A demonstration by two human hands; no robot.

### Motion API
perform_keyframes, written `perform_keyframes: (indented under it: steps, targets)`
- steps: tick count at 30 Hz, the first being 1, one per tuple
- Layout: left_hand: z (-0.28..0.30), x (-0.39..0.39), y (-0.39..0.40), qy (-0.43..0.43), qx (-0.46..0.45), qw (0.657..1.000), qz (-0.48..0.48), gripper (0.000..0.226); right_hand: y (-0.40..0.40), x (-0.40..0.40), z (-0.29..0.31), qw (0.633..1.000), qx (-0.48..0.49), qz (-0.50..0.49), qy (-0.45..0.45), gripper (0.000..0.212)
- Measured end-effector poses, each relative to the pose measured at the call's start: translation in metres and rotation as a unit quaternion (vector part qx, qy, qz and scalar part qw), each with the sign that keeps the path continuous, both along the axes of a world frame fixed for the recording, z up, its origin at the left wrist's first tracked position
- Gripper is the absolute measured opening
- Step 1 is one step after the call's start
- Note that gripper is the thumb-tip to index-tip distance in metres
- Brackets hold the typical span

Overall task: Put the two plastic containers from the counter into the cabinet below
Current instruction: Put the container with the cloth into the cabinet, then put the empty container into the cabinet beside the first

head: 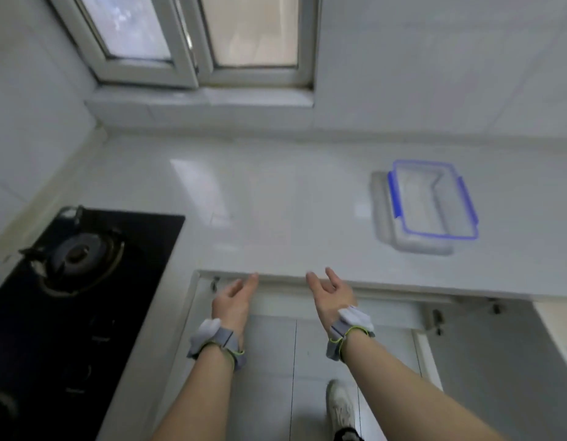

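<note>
One clear plastic container [430, 205] with a blue-rimmed lid and blue clips sits on the white counter [276, 198], far right of my hands. No second container is visible. My left hand [234, 299] and my right hand [331, 289] hover side by side just below the counter's front edge, palms facing each other, fingers apart and holding nothing. The cabinet [307, 313] below the counter seems open, with hinges showing on the frame; its inside is hidden from here.
A black gas hob [85, 265] with a burner fills the counter's left part. A window [193, 39] stands above the back ledge. A white shoe [339, 405] rests on the tiled floor. An open cabinet door [555, 338] hangs at the right edge.
</note>
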State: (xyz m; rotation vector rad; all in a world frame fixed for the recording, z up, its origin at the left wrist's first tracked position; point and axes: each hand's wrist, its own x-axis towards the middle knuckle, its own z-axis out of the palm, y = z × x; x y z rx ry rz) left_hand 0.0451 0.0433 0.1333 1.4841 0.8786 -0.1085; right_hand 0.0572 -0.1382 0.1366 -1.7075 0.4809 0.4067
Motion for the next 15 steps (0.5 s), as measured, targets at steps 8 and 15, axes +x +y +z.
perform_keyframes:
  steps: [8, 15]
  targets:
    - [0.037, 0.073, -0.105, -0.055, -0.005, 0.990, -0.130, 0.075, -0.100, 0.056, 0.048, 0.994, -0.066, -0.074, -0.050, 0.070]
    - [0.012, 0.162, -0.249, -0.033, -0.003, 0.974, -0.225, 0.071, -0.238, 0.127, 0.036, 0.974, -0.167, -0.131, -0.073, 0.063]
